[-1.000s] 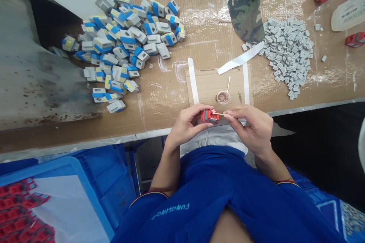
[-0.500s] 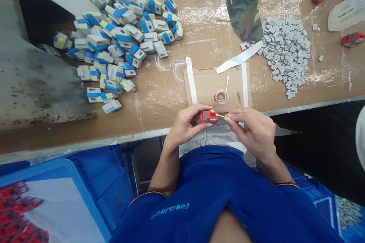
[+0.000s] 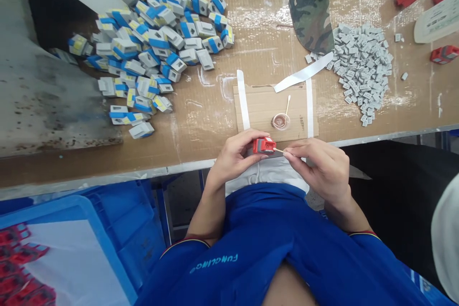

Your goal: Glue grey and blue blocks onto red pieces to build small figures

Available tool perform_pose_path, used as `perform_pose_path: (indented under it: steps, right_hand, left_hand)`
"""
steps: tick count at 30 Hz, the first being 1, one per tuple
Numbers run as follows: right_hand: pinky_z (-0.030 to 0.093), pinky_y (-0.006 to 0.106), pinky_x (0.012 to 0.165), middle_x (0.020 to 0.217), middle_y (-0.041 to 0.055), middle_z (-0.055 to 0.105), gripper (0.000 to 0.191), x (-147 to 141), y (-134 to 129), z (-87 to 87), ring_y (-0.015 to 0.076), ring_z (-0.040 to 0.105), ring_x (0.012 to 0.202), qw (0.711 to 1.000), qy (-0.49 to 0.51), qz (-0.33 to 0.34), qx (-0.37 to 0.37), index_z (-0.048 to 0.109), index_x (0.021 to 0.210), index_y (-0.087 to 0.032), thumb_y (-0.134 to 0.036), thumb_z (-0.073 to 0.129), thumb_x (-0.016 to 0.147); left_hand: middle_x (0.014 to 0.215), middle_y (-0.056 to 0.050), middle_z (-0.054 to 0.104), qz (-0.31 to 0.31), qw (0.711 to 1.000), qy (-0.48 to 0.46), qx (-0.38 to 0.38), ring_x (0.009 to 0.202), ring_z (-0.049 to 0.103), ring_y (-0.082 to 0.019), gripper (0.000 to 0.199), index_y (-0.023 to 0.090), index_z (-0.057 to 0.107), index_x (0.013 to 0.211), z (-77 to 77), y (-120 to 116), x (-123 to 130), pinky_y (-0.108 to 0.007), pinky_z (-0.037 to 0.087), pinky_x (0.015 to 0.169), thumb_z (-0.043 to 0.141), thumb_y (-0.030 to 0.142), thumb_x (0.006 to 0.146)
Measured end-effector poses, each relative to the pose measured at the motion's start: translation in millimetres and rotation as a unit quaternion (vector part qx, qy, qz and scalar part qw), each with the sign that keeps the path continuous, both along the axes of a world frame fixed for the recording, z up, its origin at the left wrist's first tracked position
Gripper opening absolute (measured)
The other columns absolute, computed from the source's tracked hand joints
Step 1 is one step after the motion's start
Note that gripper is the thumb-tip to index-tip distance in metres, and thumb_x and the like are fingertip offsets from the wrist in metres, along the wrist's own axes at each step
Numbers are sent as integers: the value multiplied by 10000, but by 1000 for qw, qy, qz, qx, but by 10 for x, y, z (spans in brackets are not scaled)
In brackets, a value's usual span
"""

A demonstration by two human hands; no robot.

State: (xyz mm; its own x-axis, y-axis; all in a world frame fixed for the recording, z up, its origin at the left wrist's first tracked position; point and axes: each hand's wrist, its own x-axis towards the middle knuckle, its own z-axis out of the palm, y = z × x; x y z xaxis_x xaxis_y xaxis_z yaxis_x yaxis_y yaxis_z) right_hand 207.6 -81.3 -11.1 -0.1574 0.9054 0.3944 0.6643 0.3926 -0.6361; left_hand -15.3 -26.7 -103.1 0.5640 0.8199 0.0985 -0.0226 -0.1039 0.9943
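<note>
In the lower middle of the frame, the left hand (image 3: 238,155) has its fingers clamped on the red part (image 3: 264,145). The right hand (image 3: 321,165) has its fingers together on a swab (image 3: 278,150); its tip is at the part's right end.

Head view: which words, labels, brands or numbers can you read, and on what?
"FUNGLING", upside down, on the blue shirt; its G's could be C's.
Print on the translucent container: too blurred to read.
Marks on the cardboard piece and grey pieces: too small or blurred.
</note>
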Motion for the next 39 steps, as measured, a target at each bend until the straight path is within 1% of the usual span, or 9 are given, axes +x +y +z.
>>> perform_pose_path:
  steps: [10, 18, 23, 25, 28, 31, 35, 37, 39]
  right_hand:
    - [658, 270, 718, 908, 13, 856, 123, -51, 78, 1, 161, 822, 789, 999, 31, 24, -14, 699, 926, -244, -175, 746, 1016]
    - [669, 293, 725, 898, -2, 855, 89, -11, 81, -30, 176, 827, 793, 997, 69, 1, -14, 749, 941, -261, -196, 785, 990]
    - [650, 357, 689, 831, 14, 819, 50, 151, 143, -207, 214, 782, 757, 985, 96, -137, 51, 795, 923, -280, -262, 821, 962]
    - [624, 349, 667, 812, 19, 793, 95, 183, 211, -323, 202, 747, 735, 981, 80, -165, 59, 800, 897, -272, -308, 796, 985]
    - [599, 321, 668, 837, 23, 759, 114, 201, 293, -493, 174, 707, 734, 987, 63, -147, 33, 826, 970, -261, -315, 742, 1025]
    - [587, 312, 682, 949, 27, 725, 206, 219, 305, -568, 153, 666, 745, 991, 56, -121, 13, 811, 1217, -277, -310, 724, 1033]
    - [609, 372, 757, 1207, 97, 668, 520, 141, 272, -395, 221, 672, 949, 984, 37, -159, 76, 666, 1493, -297, -440, 751, 1000]
    - [618, 394, 783, 1206, 111, 675, 457, -23, 301, -253, 244, 672, 988, 983, 39, -144, 110, 666, 1472, -293, -423, 695, 1035]
    - [632, 390, 795, 1175, 99, 704, 363, -276, 414, -168, 225, 680, 934, 991, 40, -88, 91, 662, 1429, -295, -384, 620, 1079]
  left_hand:
    - [1231, -117, 809, -8, 999, -6, 31, 1125, 776, -231, 397, 227, 748, 1336, -9, -2, 0, -350, 603, 1001, 834, 276, 952]
    - [1216, -117, 811, -6, 1000, -2, 21, 1104, 777, -233, 406, 226, 750, 1330, -6, -3, -7, -351, 602, 990, 845, 299, 942]
    - [1211, -133, 806, -3, 1000, 6, -3, 1088, 777, -246, 402, 207, 761, 1305, -6, -7, -17, -366, 610, 971, 853, 326, 932]
    - [1202, -131, 806, -4, 1000, 3, -12, 1098, 775, -248, 399, 205, 764, 1293, -6, -9, -12, -366, 610, 970, 861, 326, 925]
    - [1200, -128, 803, 3, 1000, -15, -27, 1099, 770, -239, 402, 206, 768, 1281, -9, -21, 0, -341, 611, 949, 874, 329, 913]
    - [1206, -125, 795, 23, 997, -52, -57, 1068, 776, -223, 409, 208, 777, 1263, -11, -65, -16, -311, 624, 914, 895, 328, 890]
    - [1173, -116, 788, 66, 988, -104, -98, 1009, 789, -210, 426, 203, 778, 1255, -14, -182, -142, -296, 642, 885, 906, 352, 877]
    - [1150, -109, 784, 89, 982, -119, -114, 1004, 798, -215, 433, 202, 772, 1254, -16, -254, -251, -295, 650, 875, 906, 361, 875]
    - [1140, -104, 781, 117, 978, -121, -127, 1012, 804, -225, 432, 202, 767, 1246, -17, -323, -376, -299, 656, 868, 908, 362, 870]
